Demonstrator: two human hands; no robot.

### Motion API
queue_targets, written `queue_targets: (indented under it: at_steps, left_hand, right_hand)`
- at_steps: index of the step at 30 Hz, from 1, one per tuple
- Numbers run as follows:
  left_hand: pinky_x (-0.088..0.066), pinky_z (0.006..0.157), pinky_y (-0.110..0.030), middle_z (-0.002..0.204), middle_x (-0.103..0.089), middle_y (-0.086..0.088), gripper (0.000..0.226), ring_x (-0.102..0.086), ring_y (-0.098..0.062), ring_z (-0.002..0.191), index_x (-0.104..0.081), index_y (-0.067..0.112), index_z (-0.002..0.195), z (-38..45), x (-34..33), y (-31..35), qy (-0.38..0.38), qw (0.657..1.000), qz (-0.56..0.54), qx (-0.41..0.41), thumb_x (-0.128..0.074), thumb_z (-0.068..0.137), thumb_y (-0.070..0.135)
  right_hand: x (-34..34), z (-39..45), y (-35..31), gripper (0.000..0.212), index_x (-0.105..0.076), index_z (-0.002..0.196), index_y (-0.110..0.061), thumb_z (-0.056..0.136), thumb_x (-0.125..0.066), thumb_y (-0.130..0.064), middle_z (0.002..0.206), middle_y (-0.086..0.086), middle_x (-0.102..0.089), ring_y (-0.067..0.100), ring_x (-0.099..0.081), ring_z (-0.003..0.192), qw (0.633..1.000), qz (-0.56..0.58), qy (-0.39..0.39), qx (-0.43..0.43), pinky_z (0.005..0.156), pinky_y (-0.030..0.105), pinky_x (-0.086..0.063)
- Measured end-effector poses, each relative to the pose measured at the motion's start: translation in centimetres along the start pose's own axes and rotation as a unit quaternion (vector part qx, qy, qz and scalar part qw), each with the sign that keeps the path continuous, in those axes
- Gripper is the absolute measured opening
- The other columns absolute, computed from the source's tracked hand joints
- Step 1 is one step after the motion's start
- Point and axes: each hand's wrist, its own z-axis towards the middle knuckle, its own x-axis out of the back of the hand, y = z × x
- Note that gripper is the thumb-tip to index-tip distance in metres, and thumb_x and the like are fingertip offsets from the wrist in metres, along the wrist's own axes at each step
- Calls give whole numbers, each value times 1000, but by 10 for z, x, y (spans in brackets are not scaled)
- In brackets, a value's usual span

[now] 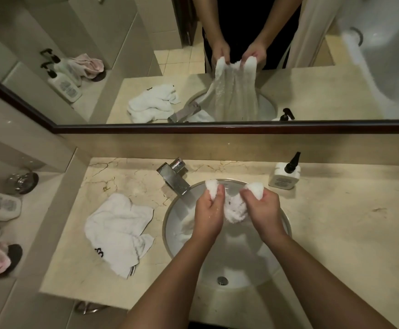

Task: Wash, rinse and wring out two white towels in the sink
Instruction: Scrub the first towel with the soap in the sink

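Both hands, left (208,211) and right (262,207), clamp the wet towel (234,210) mid-frame over the sink (170,224); probably sodden, it could drip onto the counter (336,222).

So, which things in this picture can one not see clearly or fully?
- Head view: lower part of the held towel is hidden by the left hand and right hand.
- Print on the soap bottle is too small to read.
- Black mark on the second towel on the counter is folded under.
- Whether the faucet runs: cannot tell.
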Motion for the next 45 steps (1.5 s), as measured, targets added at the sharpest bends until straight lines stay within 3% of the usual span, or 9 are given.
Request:
queue_targets:
  at_steps: [3, 7, 12, 17, 22, 27, 38, 42, 45]
  left_hand:
    - [-49, 63, -30, 68, -58, 0, 31, -58, -12, 66, -58, 13, 80, 2, -9, 14, 2, 996, -88, 25, -50, 103, 33]
    - [-42, 49, -18, 49, -49, 8, 47, -49, -3, 47, -49, 11, 63, 9, -25, 25, 59, 992, -72, 86, -51, 102, 37]
    - [-38, 56, -31, 54, -47, -7, 41, -45, -17, 54, -51, -1, 59, 16, -30, 19, 30, 996, -13, 88, -54, 83, 32]
    - [-39, 51, -24, 46, -45, 7, 42, -45, -13, 49, -45, 16, 55, 29, -14, 14, 91, 986, -41, 131, -58, 94, 21]
    - [-40, 54, -25, 51, -44, 5, 47, -44, -12, 48, -42, 18, 58, 33, -6, 12, 137, 982, -73, 106, -59, 98, 36]
    - [-36, 48, -21, 42, -43, 10, 52, -41, -6, 42, -43, 18, 53, 21, -15, 21, 23, 998, -28, 56, -53, 102, 31]
    - [-40, 58, -29, 47, -50, 3, 52, -50, -16, 50, -50, 16, 51, 16, -19, 21, 72, 979, -76, 176, -54, 100, 31]
    - [-46, 61, -29, 53, -55, -1, 39, -56, -19, 53, -54, 16, 65, 22, -2, 14, 123, 932, -189, 286, -56, 98, 37]
    - [-46, 59, -28, 59, -59, -3, 36, -58, -17, 53, -59, 14, 68, 12, -9, 17, 113, 948, -173, 243, -54, 99, 31]
  right_hand:
    - [-21, -5, -5, 23, -69, 80, -10, 94, -65, -27, 63, -4, -70, 6, -67, 60, 996, 79, -20, -20, 55, 22, -50]
    - [-43, 2, -11, 55, -43, 54, -18, 99, -49, -50, 44, -8, -42, 11, -43, 45, 999, 42, 5, -19, 50, 25, -35]
    - [-49, 24, -4, 50, -43, 53, -13, 97, -53, -37, 50, 5, -46, 20, -48, 53, 985, 78, 67, -138, 59, 34, -40]
    - [-60, -6, 7, 41, -59, 60, -4, 95, -54, -25, 54, 6, -58, 22, -56, 57, 991, 41, -13, -126, 58, 32, -43]
    - [-53, 11, -7, 45, -45, 58, -11, 92, -54, -39, 54, 8, -42, 20, -42, 53, 995, 21, 16, -95, 54, 39, -38]
    - [-51, 33, -22, 40, -44, 62, -13, 92, -52, -39, 57, 9, -42, 21, -43, 55, 993, 34, 54, -101, 58, 38, -38]
    - [-62, 28, -27, 40, -43, 56, -9, 90, -51, -28, 54, 8, -44, 24, -43, 55, 992, -12, 61, -108, 55, 35, -35]
    - [-68, -18, -13, 47, -43, 50, -15, 95, -54, -23, 49, -1, -46, 16, -45, 50, 995, -66, -56, -40, 53, 29, -32]
    - [-62, 2, -8, 46, -45, 49, -14, 93, -54, -24, 50, 3, -48, 22, -47, 52, 996, -68, -13, -58, 54, 34, -37]
